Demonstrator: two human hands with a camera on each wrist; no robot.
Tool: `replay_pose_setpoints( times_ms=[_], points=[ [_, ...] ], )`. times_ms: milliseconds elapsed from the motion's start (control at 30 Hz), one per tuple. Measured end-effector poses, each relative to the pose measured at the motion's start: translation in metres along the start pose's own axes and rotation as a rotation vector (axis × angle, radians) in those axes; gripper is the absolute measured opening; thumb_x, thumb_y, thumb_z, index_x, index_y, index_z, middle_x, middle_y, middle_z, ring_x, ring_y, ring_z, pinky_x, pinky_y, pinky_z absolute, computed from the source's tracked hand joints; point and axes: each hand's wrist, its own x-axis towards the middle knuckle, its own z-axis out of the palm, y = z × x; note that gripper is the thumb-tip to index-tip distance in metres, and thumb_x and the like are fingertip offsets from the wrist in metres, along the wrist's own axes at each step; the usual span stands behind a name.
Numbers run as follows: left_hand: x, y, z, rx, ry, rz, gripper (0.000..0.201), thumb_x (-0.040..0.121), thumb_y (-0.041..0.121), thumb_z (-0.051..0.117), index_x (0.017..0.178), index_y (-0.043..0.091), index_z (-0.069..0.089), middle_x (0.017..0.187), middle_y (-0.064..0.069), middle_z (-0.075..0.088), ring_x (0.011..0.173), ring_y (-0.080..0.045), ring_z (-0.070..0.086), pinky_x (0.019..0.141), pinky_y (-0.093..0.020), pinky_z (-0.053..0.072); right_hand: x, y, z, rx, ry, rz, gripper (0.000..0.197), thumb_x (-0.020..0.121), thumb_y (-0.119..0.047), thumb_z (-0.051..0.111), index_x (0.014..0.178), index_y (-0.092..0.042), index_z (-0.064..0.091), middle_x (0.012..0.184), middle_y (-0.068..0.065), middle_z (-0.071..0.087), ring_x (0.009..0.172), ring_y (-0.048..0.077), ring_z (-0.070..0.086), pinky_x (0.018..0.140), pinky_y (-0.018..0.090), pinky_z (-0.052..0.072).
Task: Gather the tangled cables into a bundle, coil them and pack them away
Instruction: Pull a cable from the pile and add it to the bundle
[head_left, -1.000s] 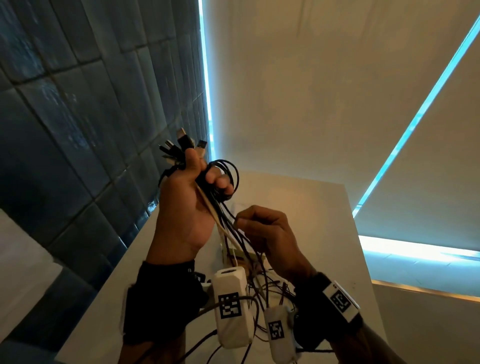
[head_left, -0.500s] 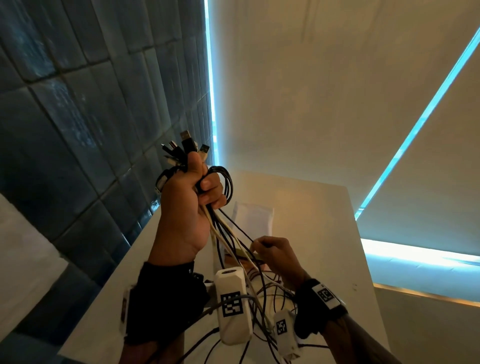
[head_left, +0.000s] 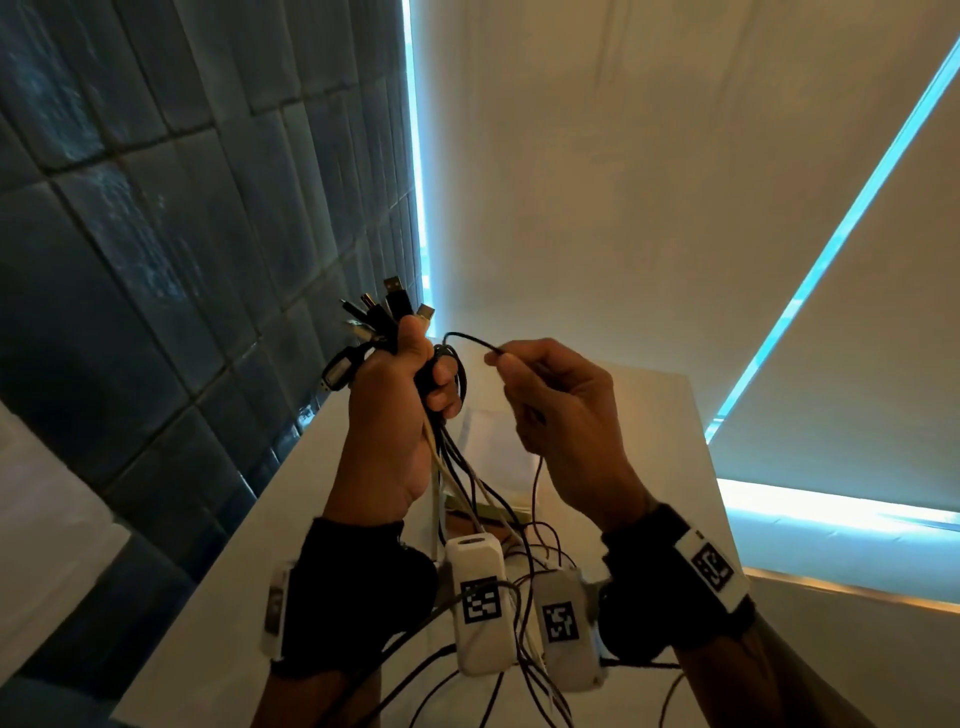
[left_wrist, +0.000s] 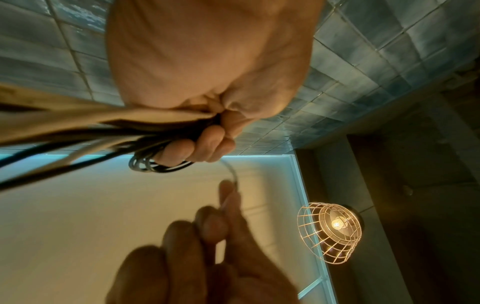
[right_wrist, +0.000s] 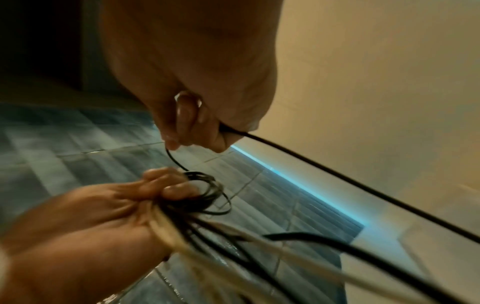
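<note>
My left hand (head_left: 400, 410) is raised above the white table (head_left: 665, 431) and grips a bundle of black and white cables (head_left: 441, 457). Several USB plugs (head_left: 387, 306) stick up out of the fist, and small black loops (head_left: 457, 369) hang around its fingers. The same fist (left_wrist: 207, 127) and loops (left_wrist: 158, 166) show in the left wrist view. My right hand (head_left: 550, 405), level with the left, pinches one thin black cable (head_left: 470, 340) that arcs over to the loops. In the right wrist view the pinch (right_wrist: 202, 131) holds that cable (right_wrist: 337, 176). Loose cable ends hang down to the table.
A dark tiled wall (head_left: 156, 234) stands close on the left. A white flat pouch (head_left: 493, 441) lies on the table behind the hands. Pale walls with blue light strips (head_left: 831, 249) are ahead and to the right. A wire-cage lamp (left_wrist: 330, 232) hangs above.
My right hand has come up from low over the table to the level of the left fist, drawing a thin black cable with it. The left hand keeps gripping the bundle.
</note>
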Motion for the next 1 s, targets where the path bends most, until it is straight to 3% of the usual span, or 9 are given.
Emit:
replay_pose_setpoints(
  times_ms=[100,233,333,467,567,733,833,933,1000],
  points=[
    [-0.002,-0.002,0.002,-0.002,-0.012,0.013,0.033,0.101,0.031,0.035,0.105,0.011,0.06,0.054,0.003,0.059,0.05,-0.01,0.05,0.056,-0.026,0.039,-0.008,-0.009,0.012,-0.016,-0.115,-0.052,0.011,0.093,-0.002,0.055,0.094,0.0,0.066,0.052,-0.007,0.045,0.043,0.006,0.033,0.04,0.017,0.027],
    [-0.005,0.004,0.0,-0.155,-0.108,0.003,0.051,0.101,0.036,0.03,0.066,0.019,0.062,0.056,0.002,0.056,0.053,-0.012,0.05,0.051,-0.024,0.042,-0.015,0.003,0.007,-0.05,-0.206,0.082,0.013,0.092,0.004,0.053,0.088,0.004,0.065,0.052,-0.005,0.048,0.043,0.004,0.034,0.042,0.014,0.029],
    [-0.005,0.008,-0.003,-0.292,-0.129,0.022,0.037,0.101,0.035,0.03,0.074,0.015,0.044,0.058,0.002,0.051,0.054,-0.013,0.048,0.053,-0.023,0.046,-0.018,0.027,-0.005,-0.053,-0.234,0.171,0.017,0.094,-0.005,0.052,0.085,-0.005,0.067,0.058,0.008,0.038,0.045,0.012,0.026,0.042,0.021,0.02],
    [-0.005,0.006,-0.004,-0.314,-0.184,0.028,0.036,0.101,0.035,0.029,0.073,0.016,0.041,0.057,0.004,0.049,0.049,-0.009,0.042,0.05,-0.021,0.04,-0.021,0.06,-0.015,-0.069,-0.191,0.235,0.027,0.098,-0.007,0.048,0.078,-0.013,0.065,0.056,0.005,0.034,0.046,0.01,0.025,0.042,0.021,0.019],
    [-0.005,0.007,-0.007,-0.315,-0.193,0.044,0.035,0.1,0.036,0.029,0.073,0.017,0.041,0.055,0.007,0.048,0.045,-0.006,0.036,0.047,-0.019,0.035,-0.027,0.084,-0.022,-0.164,-0.117,0.269,0.023,0.097,-0.004,0.048,0.079,-0.005,0.062,0.053,-0.012,0.047,0.046,0.002,0.034,0.045,0.012,0.03],
    [-0.005,0.008,-0.011,-0.331,-0.193,0.057,0.035,0.1,0.036,0.031,0.073,0.017,0.042,0.054,0.008,0.044,0.043,-0.005,0.035,0.046,-0.02,0.037,-0.036,0.133,-0.043,-0.325,-0.016,0.366,0.023,0.097,-0.008,0.05,0.079,-0.002,0.064,0.058,0.001,0.045,0.049,0.007,0.037,0.048,0.019,0.031],
    [-0.006,0.006,-0.012,-0.341,-0.203,0.043,0.035,0.1,0.036,0.032,0.072,0.017,0.042,0.053,0.008,0.042,0.041,-0.004,0.034,0.045,-0.019,0.036,-0.039,0.151,-0.056,-0.398,0.068,0.479,0.025,0.095,-0.004,0.05,0.075,-0.004,0.066,0.054,-0.002,0.046,0.04,0.001,0.037,0.045,0.018,0.03],
    [-0.004,0.006,-0.013,-0.291,-0.203,0.014,0.036,0.1,0.036,0.031,0.07,0.018,0.038,0.052,0.009,0.04,0.039,-0.003,0.03,0.043,-0.018,0.031,-0.034,0.146,-0.061,-0.453,0.222,0.561,0.023,0.092,-0.008,0.053,0.075,-0.006,0.069,0.054,-0.003,0.049,0.037,0.0,0.037,0.039,0.016,0.029],
    [-0.003,0.005,-0.011,-0.228,-0.176,0.005,0.034,0.1,0.035,0.033,0.07,0.018,0.036,0.051,0.009,0.04,0.039,-0.003,0.029,0.043,-0.019,0.029,-0.027,0.127,-0.058,-0.335,0.31,0.509,0.018,0.092,-0.01,0.055,0.083,-0.003,0.069,0.056,-0.001,0.047,0.04,0.006,0.034,0.037,0.021,0.027]
  ],
)
